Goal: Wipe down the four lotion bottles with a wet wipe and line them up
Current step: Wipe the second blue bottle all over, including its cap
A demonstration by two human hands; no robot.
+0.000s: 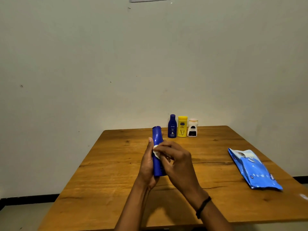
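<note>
1. Now, start at your left hand [147, 165]: it is wrapped around the lower half of the tall blue bottle [158, 147], thumb up along its left side, holding it clear above the table [116, 164].
2. That bottle's long axis runs nearly upright, the cap end tipped slightly away from you and to the left. The row it has to join lies beyond it and to the right, so I judge the coming move to be a forward-right carry, and your left hand already has the hold for it.
3. Pressed on the bottle's middle is the wet wipe [156, 151], a small white wad. Your right hand [176, 160] pinches it with curled fingers and covers the bottle's right face, touching both wipe and bottle.
4. Further right and back, near the table's far edge, three bottles stand upright in a close line: the small blue bottle [172, 126], the yellow bottle [182, 126] just beside it, then the white bottle [192, 127].
5. The free spot next to the small blue one is the nearest to the bottle you hold. Nothing lies between, but a careless set-down could nudge that neighbour.
6. Far right, the blue wipes pack [253, 169] lies flat, well apart from the hands and the row, out of the way.
</note>
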